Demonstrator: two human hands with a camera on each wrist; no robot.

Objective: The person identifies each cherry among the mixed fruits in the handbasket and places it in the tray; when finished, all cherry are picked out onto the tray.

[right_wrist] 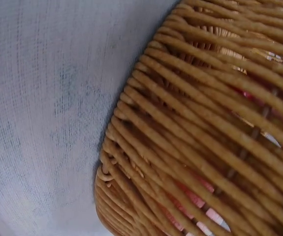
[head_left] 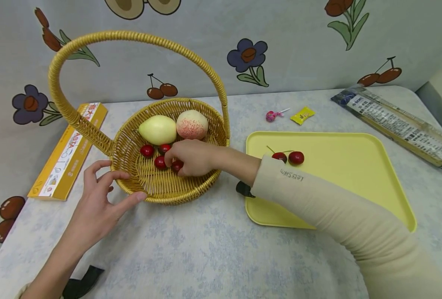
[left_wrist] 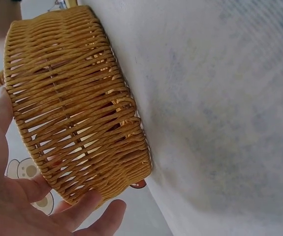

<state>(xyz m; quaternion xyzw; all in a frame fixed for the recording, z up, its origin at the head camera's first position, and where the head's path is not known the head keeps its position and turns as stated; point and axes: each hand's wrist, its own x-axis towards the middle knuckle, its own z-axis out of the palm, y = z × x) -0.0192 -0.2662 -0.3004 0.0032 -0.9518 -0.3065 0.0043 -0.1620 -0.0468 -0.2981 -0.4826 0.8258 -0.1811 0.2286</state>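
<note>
A yellow wicker basket [head_left: 168,197] with a tall arched handle stands at the left of the table. My left hand [head_left: 97,203] holds its near-left rim, thumb and fingers spread along the edge; the left wrist view shows the hand [left_wrist: 28,182] against the weave. Inside the basket, my right hand [head_left: 194,158] has its fingers curled at a dark red cherry [head_left: 177,166], seemingly pinching it. Other cherries [head_left: 147,151] lie close by. Behind them sit a pale yellow pear [head_left: 157,130] and a pink-speckled peach [head_left: 192,124]. In the right wrist view, the basket weave [right_wrist: 195,113] hides the right fingers.
A yellow tray [head_left: 340,174] lies under the right forearm, with two stemmed cherries [head_left: 296,158] on it. Beyond it are a lollipop [head_left: 271,116] and a yellow wrapped candy [head_left: 302,115]. A long plastic package [head_left: 396,124] lies far right; an orange box [head_left: 67,153] lies left.
</note>
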